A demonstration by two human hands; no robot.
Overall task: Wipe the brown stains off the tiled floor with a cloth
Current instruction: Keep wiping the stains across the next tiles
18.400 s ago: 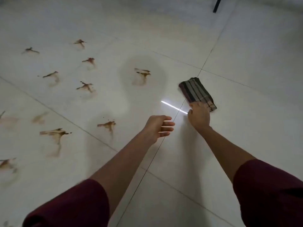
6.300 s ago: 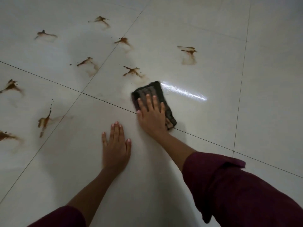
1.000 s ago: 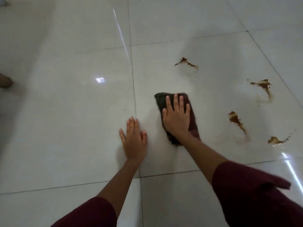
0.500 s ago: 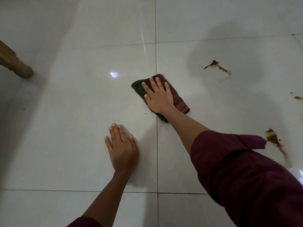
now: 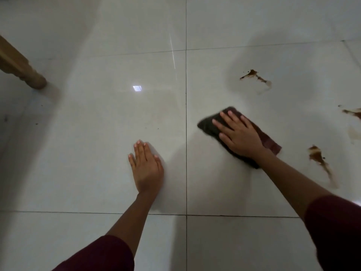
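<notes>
1. The right hand (image 5: 241, 134) lies flat on a dark folded cloth (image 5: 270, 140) in the right-centre of the frame, on the tile right of the vertical grout line (image 5: 186, 133). Its grip is loose: the fingers (image 5: 221, 126) are straight and spread, pressing down on the cloth, not curled round it.
2. The cloth shows past the fingertips at its upper-left end and past the wrist at its lower-right end; its edges are blurred.
3. The left hand (image 5: 145, 167) rests palm down on the bare tile just left of that grout line, in the lower centre of the frame. Its fingers are straight and close together, and it holds nothing.
4. Brown stains lie on the right-hand tile: one (image 5: 255, 77) above the cloth in the upper right, one (image 5: 353, 112) at the right edge, and one (image 5: 318, 159) just right of the cloth's lower end, trailing downward. The cloth touches none of them.
5. A paler brownish smear (image 5: 353, 133) sits near the right edge between the last two stains.
6. Dark red sleeves (image 5: 101, 255) cover both forearms at the bottom of the frame.
7. A wooden furniture leg (image 5: 21, 67) stands on the tiled floor (image 5: 88, 133) at the upper left.
8. A small bright reflection (image 5: 137, 88) shines on the left tile above the left hand.
</notes>
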